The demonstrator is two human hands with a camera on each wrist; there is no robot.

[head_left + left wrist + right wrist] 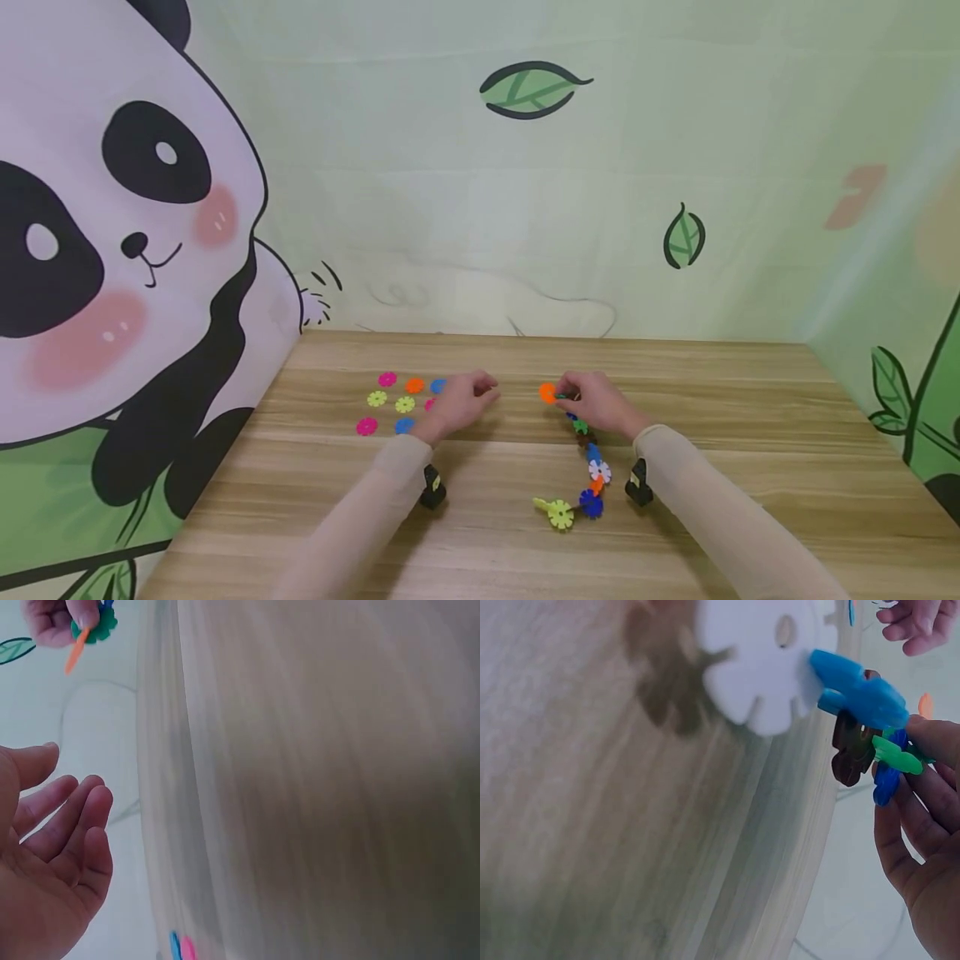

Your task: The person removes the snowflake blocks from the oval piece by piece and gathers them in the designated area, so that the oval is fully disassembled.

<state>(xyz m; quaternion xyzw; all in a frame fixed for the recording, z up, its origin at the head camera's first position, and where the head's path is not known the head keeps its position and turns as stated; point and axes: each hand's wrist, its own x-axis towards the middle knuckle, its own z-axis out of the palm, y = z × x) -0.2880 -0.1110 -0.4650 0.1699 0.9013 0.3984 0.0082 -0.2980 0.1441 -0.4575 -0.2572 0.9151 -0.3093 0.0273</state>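
My right hand (600, 402) pinches the far end of a chain of notched plastic discs, close to an orange disc (547, 392) joined to a green one. From there the chain curves toward me through a brown disc (852, 750), a light blue disc (861, 690) and a white disc (599, 472). A dark blue disc (591, 503) and a yellow-green disc (560, 514) form its near end on the table. My left hand (463, 402) hovers apart from the chain, its fingers loosely bent and holding nothing, just right of the loose discs.
Loose discs lie in rough rows on the wooden table (480, 533) at left, among them a pink disc (367, 427), an orange disc (415, 385) and a yellow-green disc (405, 404). My left forearm partly covers the group. A panda-print backdrop (420, 192) stands behind the table.
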